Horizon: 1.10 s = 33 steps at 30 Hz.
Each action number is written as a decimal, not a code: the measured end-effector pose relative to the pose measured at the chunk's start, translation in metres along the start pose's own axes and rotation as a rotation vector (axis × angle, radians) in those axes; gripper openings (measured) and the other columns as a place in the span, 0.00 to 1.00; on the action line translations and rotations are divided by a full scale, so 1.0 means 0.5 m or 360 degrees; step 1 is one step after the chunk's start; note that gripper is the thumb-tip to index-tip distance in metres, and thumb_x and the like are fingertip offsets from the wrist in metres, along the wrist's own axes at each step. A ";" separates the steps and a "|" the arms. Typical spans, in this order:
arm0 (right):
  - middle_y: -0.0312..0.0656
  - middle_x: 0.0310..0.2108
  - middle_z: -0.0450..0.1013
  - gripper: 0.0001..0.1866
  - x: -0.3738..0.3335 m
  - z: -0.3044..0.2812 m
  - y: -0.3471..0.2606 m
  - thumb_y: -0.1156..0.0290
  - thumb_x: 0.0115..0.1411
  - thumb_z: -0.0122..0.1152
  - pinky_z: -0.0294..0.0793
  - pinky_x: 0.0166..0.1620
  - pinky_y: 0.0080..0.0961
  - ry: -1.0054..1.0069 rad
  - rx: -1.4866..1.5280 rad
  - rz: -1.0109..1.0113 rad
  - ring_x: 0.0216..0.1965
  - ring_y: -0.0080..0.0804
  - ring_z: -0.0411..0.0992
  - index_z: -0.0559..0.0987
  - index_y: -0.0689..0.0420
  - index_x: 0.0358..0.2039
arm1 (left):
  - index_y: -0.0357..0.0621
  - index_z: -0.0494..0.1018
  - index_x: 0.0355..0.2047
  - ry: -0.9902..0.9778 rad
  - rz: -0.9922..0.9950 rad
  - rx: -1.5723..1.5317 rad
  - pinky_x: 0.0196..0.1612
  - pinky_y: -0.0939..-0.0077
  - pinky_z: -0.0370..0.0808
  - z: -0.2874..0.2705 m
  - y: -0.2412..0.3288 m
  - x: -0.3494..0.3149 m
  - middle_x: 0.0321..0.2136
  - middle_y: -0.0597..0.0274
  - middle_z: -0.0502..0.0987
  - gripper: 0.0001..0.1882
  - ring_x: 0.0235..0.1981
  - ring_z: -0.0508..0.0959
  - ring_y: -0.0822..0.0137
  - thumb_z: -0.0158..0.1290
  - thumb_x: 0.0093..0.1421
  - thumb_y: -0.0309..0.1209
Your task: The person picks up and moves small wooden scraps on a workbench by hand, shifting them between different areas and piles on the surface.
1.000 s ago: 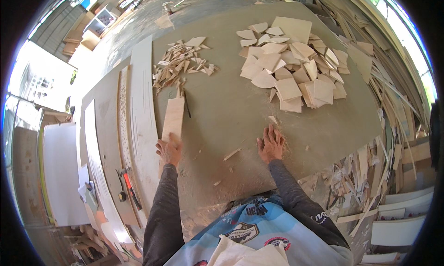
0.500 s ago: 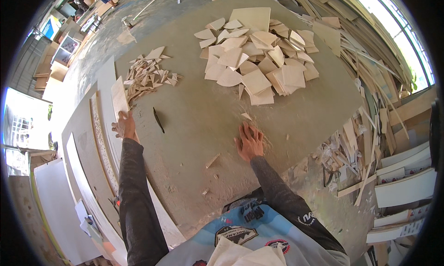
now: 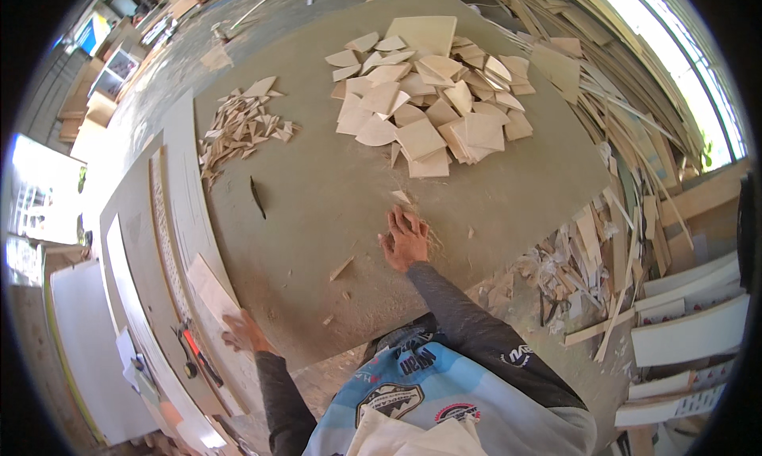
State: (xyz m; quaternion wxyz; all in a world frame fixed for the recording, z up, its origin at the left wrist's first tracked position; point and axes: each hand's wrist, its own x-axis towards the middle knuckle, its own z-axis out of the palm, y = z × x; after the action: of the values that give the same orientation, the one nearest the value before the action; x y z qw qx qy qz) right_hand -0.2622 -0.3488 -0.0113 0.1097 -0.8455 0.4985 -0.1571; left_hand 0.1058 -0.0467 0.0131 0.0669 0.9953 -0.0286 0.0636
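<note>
At the left edge of the greenish-grey tabletop (image 3: 333,186), my left hand (image 3: 248,333) grips the near end of a flat, pale piece of thin plywood (image 3: 211,285). The piece lies slanted over a long white strip (image 3: 186,186). Palm down on the dusty board, my right hand (image 3: 406,240) has its fingers spread and holds nothing. A small wood chip (image 3: 401,196) lies just beyond its fingertips. Farther off is a large heap of thin wooden pieces (image 3: 421,142), some with curved edges. A smaller heap of narrow, pointed offcuts (image 3: 242,126) lies to its left.
A dark slim curved object (image 3: 257,198) lies left of centre. Red-and-black hand tools (image 3: 200,353) are beside my left hand. Stacked boards and scrap strips (image 3: 627,123) line the right side, with loose scraps (image 3: 567,265) below them. White curved panels (image 3: 690,329) stand at the lower right.
My left hand has come back toward my body, bringing the thin plywood piece from beside the small heap. My right hand stays flat on the tabletop as the view shifts slightly.
</note>
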 end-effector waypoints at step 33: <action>0.50 0.58 0.71 0.55 0.449 -0.256 0.237 0.45 0.33 0.83 0.59 0.66 0.54 -0.0353 -0.0047 -0.0209 0.61 0.49 0.64 0.71 0.60 0.61 | 0.52 0.40 0.76 -0.0244 -0.0926 0.0281 0.70 0.34 0.50 0.004 0.004 -0.263 0.72 0.31 0.44 0.42 0.74 0.49 0.37 0.40 0.71 0.55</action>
State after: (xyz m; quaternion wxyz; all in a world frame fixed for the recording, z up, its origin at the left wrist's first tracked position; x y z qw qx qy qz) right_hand -0.3041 -0.6062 0.1017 0.1412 -0.8900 0.4290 -0.0622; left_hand -0.0242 -0.0427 -0.0058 -0.0067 0.9656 0.2581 -0.0313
